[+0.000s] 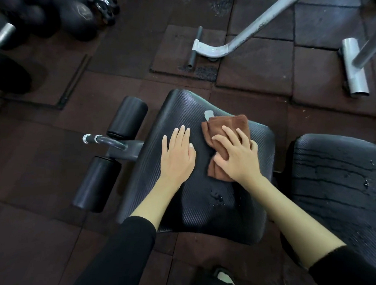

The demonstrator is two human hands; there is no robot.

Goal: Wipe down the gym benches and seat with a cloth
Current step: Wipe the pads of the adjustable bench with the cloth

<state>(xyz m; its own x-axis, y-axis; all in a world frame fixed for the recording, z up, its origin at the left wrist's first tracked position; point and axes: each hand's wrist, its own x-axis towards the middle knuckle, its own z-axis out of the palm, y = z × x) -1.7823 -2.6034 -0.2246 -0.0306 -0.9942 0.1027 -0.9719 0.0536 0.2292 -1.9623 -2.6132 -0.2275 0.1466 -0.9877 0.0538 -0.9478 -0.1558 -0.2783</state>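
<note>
- The cloth (224,144) is a brown, folded towel with a ribbed weave, bunched a little under the fingers; it lies on the far right part of the seat (202,199), toward 1 o'clock from the seat's middle.
- The seat is a black, ridged pad with a raised centre; a pale scuff (208,114) shows just past the cloth's far edge, and small droplets (217,198) glisten near the middle, at 6 o'clock from the cloth.
- The right hand (236,154) lies spread on the cloth, fingers pressing it flat against the surface, gripping its folds loosely.
- The left hand (178,153) rests open, palm down, on bare pad just beside the cloth, holding nothing.
- The cloth sits near the seat's far and right edges; bare pad lies at 6 and 9 o'clock.
- A second pad (340,183), cracked and wet, stands close at 3 o'clock across a narrow gap.
- Two foam rollers (128,116) on a metal bar flank the seat at 9 o'clock.
- Rubber floor tiles (250,65) lie beyond; a grey frame foot (210,49) rests at 12 o'clock, well apart.
</note>
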